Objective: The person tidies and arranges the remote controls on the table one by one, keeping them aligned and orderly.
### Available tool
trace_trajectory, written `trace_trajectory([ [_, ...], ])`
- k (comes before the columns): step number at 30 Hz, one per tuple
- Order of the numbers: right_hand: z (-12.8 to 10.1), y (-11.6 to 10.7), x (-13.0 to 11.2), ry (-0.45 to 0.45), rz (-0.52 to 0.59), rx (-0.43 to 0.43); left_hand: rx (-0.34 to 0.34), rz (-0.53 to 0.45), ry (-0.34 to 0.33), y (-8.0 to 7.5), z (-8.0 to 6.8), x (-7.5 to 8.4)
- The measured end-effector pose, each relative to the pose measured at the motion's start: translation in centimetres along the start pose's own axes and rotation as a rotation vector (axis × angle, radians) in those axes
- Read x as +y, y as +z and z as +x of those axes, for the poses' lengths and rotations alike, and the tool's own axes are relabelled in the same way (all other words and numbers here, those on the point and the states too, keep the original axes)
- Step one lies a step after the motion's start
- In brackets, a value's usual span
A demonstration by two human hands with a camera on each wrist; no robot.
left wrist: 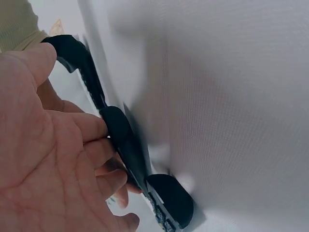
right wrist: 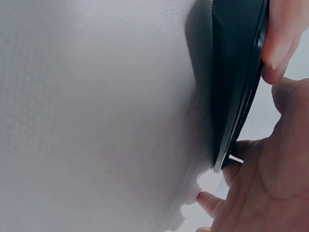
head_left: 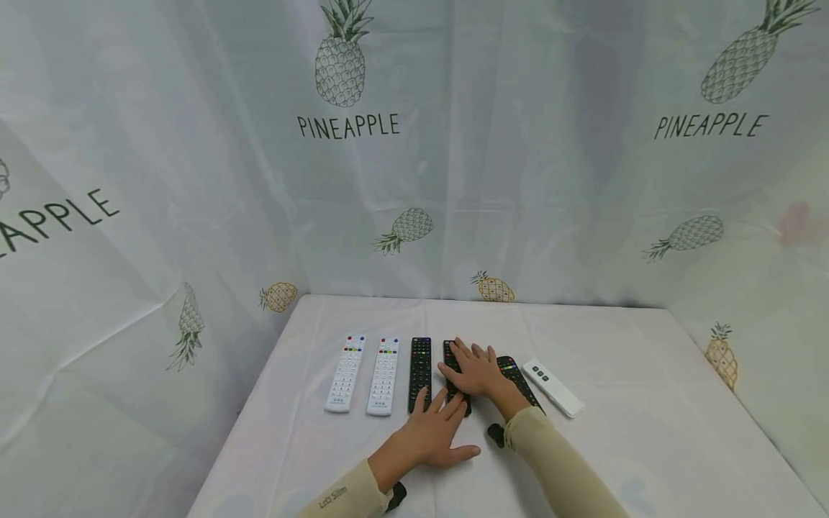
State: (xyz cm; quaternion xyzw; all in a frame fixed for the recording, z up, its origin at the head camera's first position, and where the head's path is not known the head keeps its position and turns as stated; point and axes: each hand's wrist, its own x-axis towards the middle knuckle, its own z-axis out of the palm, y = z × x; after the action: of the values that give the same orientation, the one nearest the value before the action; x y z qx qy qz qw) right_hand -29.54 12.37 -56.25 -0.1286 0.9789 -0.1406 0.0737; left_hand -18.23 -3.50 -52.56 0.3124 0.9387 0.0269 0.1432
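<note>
In the head view, my left hand point(head_left: 429, 435) spreads its fingers over the lower ends of two black remotes, the left one point(head_left: 420, 363) and the middle one point(head_left: 448, 351). My right hand point(head_left: 478, 372) lies across the middle black remote higher up, its fingers extended and hiding much of it. A third black remote point(head_left: 514, 372), tilted, is partly covered by the right wrist. From the left wrist, fingertips touch the side of a black remote point(left wrist: 126, 145). The right wrist view shows fingers against a black remote point(right wrist: 236, 87) lying on the cloth.
Two white remotes point(head_left: 345, 375) with coloured buttons lie side by side at the left of the row. A slim white remote point(head_left: 554, 389) slants at the right end. A white cloth covers the table point(head_left: 278, 432); pineapple-print curtains point(head_left: 537, 180) hang behind and at both sides.
</note>
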Motion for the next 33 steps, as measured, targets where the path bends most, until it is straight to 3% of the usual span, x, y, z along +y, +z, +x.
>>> trace_trajectory([
  [33, 0.23, 0.02, -0.35, 0.021, 0.012, 0.002, 0.026, 0.028, -0.021, -0.11, -0.48, 0.48],
])
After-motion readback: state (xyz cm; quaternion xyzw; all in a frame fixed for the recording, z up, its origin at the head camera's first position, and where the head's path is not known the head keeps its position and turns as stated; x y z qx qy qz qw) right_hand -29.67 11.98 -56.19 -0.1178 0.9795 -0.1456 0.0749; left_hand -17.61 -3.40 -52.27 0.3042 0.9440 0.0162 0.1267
